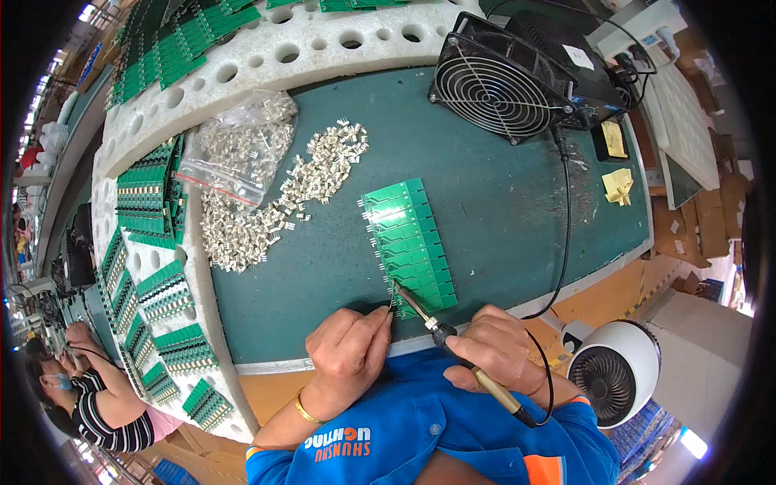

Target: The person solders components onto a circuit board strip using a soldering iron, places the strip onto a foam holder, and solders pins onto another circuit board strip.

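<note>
Board: here it is, a glossy green rectangular circuit-board panel (412, 246) lying flat near the table's front edge, ribbed into strips, notched down its right side, pale pins bristling on the left.
Iron: a slim soldering iron (498, 391) with a metal shaft, black collar and tan handle slants in across the panel's near end, covering a bit of it; its tip is right at the pin edge (contact is too fine to call).
Right hand: the right hand (493, 349) has its fingers wrapped round that handle.
Left hand: the left hand (352, 343) is just beside the near corner, thumb and forefinger pinching a thin dark strand (391, 302).
Tabletop: smooth dull-teal tabletop (493, 202) all around, scuffed toward the right.
Connectors: a loose, knobbly heap of small white connectors (323, 166) crowds the left, partly under a crinkled clear plastic bag (246, 145) of more.
Foam: a thick white foam slab (287, 52), punched with round holes, curves behind, and stacked green boards (149, 198) lean at the left.
Cable: a black cable (567, 218) runs down the right, clear of the panel.
Fan: a square black fan (495, 93) with ringed wire grille stands at the back.
</note>
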`<state>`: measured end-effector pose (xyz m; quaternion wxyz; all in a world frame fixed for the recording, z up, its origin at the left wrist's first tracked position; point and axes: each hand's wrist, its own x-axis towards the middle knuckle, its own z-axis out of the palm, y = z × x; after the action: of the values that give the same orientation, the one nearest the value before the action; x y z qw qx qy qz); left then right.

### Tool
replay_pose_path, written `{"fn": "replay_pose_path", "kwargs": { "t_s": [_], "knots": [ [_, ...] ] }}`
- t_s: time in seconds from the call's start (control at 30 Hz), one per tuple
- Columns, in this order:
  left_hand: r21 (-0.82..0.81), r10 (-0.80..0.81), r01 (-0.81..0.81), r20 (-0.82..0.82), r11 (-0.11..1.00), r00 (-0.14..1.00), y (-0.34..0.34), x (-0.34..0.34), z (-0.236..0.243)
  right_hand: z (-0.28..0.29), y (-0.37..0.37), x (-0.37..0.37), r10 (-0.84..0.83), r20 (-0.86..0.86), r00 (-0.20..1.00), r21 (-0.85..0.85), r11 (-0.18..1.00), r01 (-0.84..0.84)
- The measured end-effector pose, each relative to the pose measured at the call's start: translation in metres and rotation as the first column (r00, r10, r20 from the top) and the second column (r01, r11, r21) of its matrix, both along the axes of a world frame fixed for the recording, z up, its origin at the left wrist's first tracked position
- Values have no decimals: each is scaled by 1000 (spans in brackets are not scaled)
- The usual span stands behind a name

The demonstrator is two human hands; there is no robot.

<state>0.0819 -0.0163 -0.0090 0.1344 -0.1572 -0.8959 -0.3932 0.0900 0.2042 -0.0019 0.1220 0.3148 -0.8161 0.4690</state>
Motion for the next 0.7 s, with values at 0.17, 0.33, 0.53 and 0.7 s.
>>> {"fn": "replay_pose_path", "kwargs": {
  "t_s": [0.17,0.33,0.53,0.7],
  "knots": [
    [25,26,-27,16,999,1000,-3,3,3,-3,4,1,-28,-45,999,-27,999,27],
    [67,52,-55,41,996,998,-9,5,5,-4,9,-2,-44,-54,998,-77,996,39],
    [118,90,-106,134,987,987,-14,8,2,-6,9,-11,-41,-26,999,-143,989,37],
    [189,75,-102,145,977,987,-16,9,-3,-11,8,-16,-51,-29,998,-172,984,45]
  ]
}}
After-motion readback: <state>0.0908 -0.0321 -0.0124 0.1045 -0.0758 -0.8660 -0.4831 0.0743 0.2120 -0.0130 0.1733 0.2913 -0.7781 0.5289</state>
